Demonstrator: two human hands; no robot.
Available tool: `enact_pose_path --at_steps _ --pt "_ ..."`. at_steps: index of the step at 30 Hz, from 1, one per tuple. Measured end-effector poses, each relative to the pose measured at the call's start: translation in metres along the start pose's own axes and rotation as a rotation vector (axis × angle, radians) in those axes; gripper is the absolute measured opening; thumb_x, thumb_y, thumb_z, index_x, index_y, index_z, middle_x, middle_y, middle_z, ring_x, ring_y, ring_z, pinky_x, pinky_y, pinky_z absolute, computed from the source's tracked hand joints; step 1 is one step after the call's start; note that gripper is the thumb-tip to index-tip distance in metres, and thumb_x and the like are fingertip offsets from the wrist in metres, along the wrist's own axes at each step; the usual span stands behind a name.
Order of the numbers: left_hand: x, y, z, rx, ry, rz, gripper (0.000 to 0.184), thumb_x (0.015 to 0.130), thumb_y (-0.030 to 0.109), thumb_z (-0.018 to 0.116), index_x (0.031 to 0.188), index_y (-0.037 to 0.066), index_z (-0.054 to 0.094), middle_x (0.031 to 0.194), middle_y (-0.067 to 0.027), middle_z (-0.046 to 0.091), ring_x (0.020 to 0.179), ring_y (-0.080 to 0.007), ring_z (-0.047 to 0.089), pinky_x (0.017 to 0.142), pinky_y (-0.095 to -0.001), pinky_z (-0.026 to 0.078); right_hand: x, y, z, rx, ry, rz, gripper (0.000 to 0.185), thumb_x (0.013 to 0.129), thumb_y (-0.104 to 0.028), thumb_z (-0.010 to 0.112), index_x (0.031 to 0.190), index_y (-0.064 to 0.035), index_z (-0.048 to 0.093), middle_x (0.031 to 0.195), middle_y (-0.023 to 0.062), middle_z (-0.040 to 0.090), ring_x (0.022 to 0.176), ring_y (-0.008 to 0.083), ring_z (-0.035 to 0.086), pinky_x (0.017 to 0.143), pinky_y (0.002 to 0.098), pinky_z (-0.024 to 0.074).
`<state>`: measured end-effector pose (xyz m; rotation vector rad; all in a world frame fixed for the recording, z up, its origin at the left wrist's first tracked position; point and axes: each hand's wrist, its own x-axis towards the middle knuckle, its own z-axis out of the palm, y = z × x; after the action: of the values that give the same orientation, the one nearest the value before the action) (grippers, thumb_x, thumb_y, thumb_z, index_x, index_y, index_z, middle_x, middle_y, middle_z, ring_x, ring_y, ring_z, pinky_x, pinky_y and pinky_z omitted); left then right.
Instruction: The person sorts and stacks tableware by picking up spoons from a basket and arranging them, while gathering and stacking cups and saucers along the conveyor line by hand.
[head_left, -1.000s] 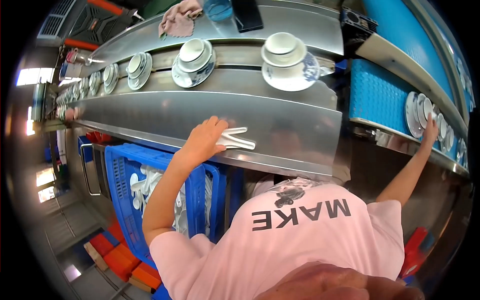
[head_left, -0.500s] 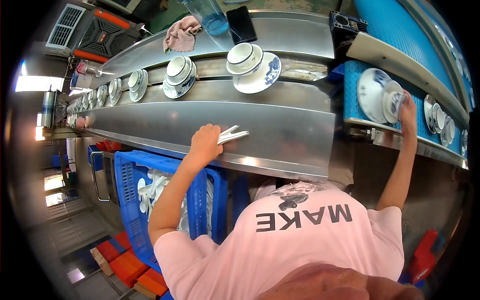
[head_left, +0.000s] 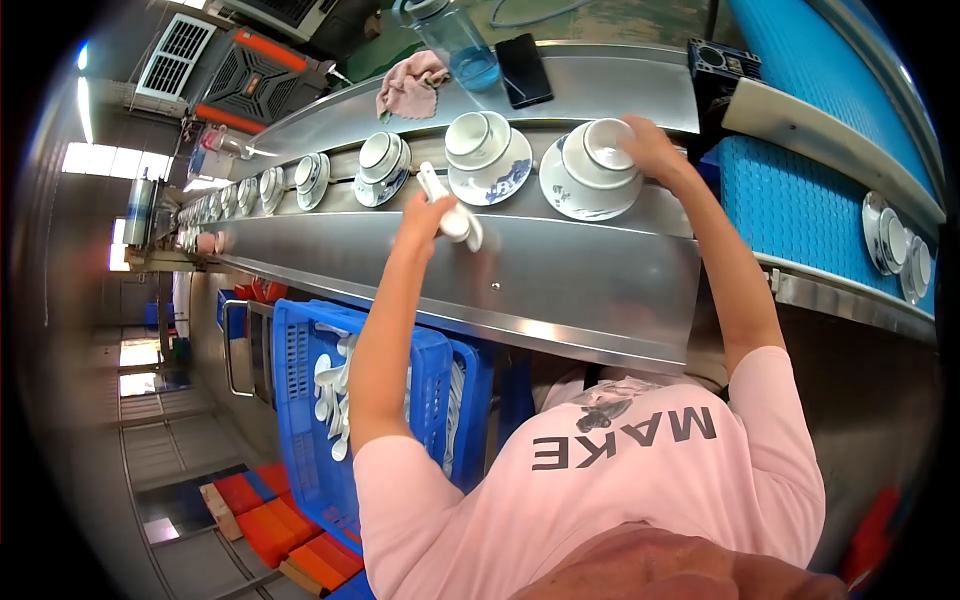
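My left hand (head_left: 424, 216) is closed around a few white spoons (head_left: 457, 226), above the steel counter, just in front of the row of dishes. The fingers of my right hand (head_left: 655, 150) grip the rim of a white cup (head_left: 609, 143). That cup sits tilted in a bowl (head_left: 580, 165) on a patterned plate (head_left: 578, 204), at the right end of the row. Beside it stands another set, a cup (head_left: 466, 133) and bowl on a blue-patterned plate (head_left: 512, 180). A further set with its own plate (head_left: 385, 185) is to its left.
More dish sets run along the conveyor slot to the far left. A blue crate (head_left: 300, 420) with spoons stands below the counter (head_left: 590, 280). Behind are a pink cloth (head_left: 412, 85), a water bottle (head_left: 465, 55) and a phone (head_left: 524, 70). A blue belt (head_left: 785, 200) carries dishes (head_left: 885, 235) at right.
My right hand has brought a dish set from the blue belt to the right end of the counter row. My left hand has moved up toward the row, still holding the spoons.
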<state>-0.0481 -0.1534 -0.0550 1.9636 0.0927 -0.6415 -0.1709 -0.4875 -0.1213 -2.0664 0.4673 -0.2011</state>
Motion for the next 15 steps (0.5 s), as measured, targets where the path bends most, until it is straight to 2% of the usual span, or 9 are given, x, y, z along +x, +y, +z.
enact_pose_path --at_steps 2,4,5,6,9,11,12,14,15 --pt "0.027 -0.013 0.008 -0.167 0.012 -0.018 0.032 0.074 0.008 0.060 0.103 -0.001 0.049 0.091 -0.0101 0.058 0.075 -0.0199 0.061 0.057 -0.0329 0.052 -0.006 0.006 -0.016 0.120 -0.058 -0.036 0.041 0.081 -0.025 0.054 0.112 0.0029 0.052 0.102 0.0182 0.059 0.093 0.0242 0.057 0.081 0.0323 0.0432" --pt "0.037 -0.019 0.014 -0.139 0.060 -0.029 0.030 0.074 0.006 0.059 0.101 -0.001 0.049 0.090 -0.0123 0.058 0.076 -0.0213 0.061 0.056 -0.0323 0.052 -0.037 -0.008 -0.061 0.050 0.039 -0.002 0.038 0.084 -0.023 0.052 0.112 0.0010 0.052 0.095 0.0113 0.062 0.087 0.0159 0.057 0.077 0.0284 0.0441" --pt "0.035 -0.021 0.016 -0.139 0.071 -0.015 0.030 0.073 0.007 0.058 0.101 -0.001 0.049 0.090 -0.0120 0.058 0.076 -0.0211 0.061 0.057 -0.0323 0.052 -0.047 0.005 -0.087 -0.049 0.118 -0.055 0.036 0.084 -0.022 0.053 0.113 -0.0019 0.052 0.092 0.0087 0.062 0.084 0.0146 0.057 0.075 0.0274 0.0443" --pt "0.033 -0.024 0.016 -0.139 0.077 -0.001 0.030 0.073 0.007 0.058 0.101 -0.001 0.049 0.090 -0.0118 0.058 0.075 -0.0209 0.061 0.058 -0.0323 0.052 -0.063 0.022 -0.114 0.069 0.191 -0.115 0.033 0.084 -0.020 0.053 0.114 -0.0041 0.053 0.092 0.0076 0.062 0.085 0.0139 0.057 0.075 0.0265 0.0445" --pt "0.024 -0.026 0.015 -0.164 0.014 0.051 0.032 0.074 0.010 0.058 0.103 0.000 0.050 0.092 -0.0098 0.059 0.076 -0.0186 0.061 0.057 -0.0304 0.051 -0.120 0.094 -0.222 -0.252 0.632 -0.050 0.027 0.084 -0.017 0.054 0.108 -0.0057 0.059 0.097 0.0091 0.063 0.088 0.0141 0.058 0.077 0.0262 0.0449" --pt "0.023 -0.026 0.012 -0.208 -0.043 0.061 0.032 0.075 0.013 0.062 0.104 0.003 0.051 0.092 -0.0058 0.059 0.080 -0.0147 0.059 0.066 -0.0296 0.049 -0.162 0.137 -0.284 -0.800 0.976 0.247 0.033 0.082 -0.018 0.052 0.114 -0.0091 0.055 0.105 0.0142 0.060 0.095 0.0263 0.058 0.082 0.0352 0.0444" --pt "0.021 -0.024 0.013 -0.214 -0.081 0.096 0.034 0.075 0.014 0.064 0.105 0.003 0.051 0.092 -0.0047 0.059 0.081 -0.0142 0.058 0.070 -0.0290 0.047 -0.186 0.165 -0.315 -1.050 1.074 0.230 0.034 0.082 -0.021 0.052 0.113 -0.0094 0.055 0.108 0.0173 0.057 0.096 0.0335 0.056 0.083 0.0407 0.0429" --pt "0.015 -0.018 0.024 -0.147 -0.148 0.091 0.037 0.075 0.013 0.065 0.107 0.001 0.050 0.091 -0.0054 0.058 0.081 -0.0146 0.057 0.072 -0.0294 0.045 -0.229 0.233 -0.374 -1.175 1.102 0.266 0.038 0.083 -0.030 0.051 0.111 -0.0037 0.054 0.105 0.0209 0.057 0.094 0.0366 0.055 0.082 0.0423 0.0428" --pt "0.013 -0.017 0.030 -0.109 -0.184 0.091 0.036 0.076 0.013 0.064 0.107 0.000 0.050 0.091 -0.0054 0.057 0.081 -0.0142 0.056 0.072 -0.0292 0.045 -0.239 0.252 -0.397 -1.047 0.916 0.625 0.048 0.084 -0.039 0.047 0.103 0.0036 0.056 0.100 0.0262 0.057 0.093 0.0400 0.054 0.081 0.0448 0.0426"
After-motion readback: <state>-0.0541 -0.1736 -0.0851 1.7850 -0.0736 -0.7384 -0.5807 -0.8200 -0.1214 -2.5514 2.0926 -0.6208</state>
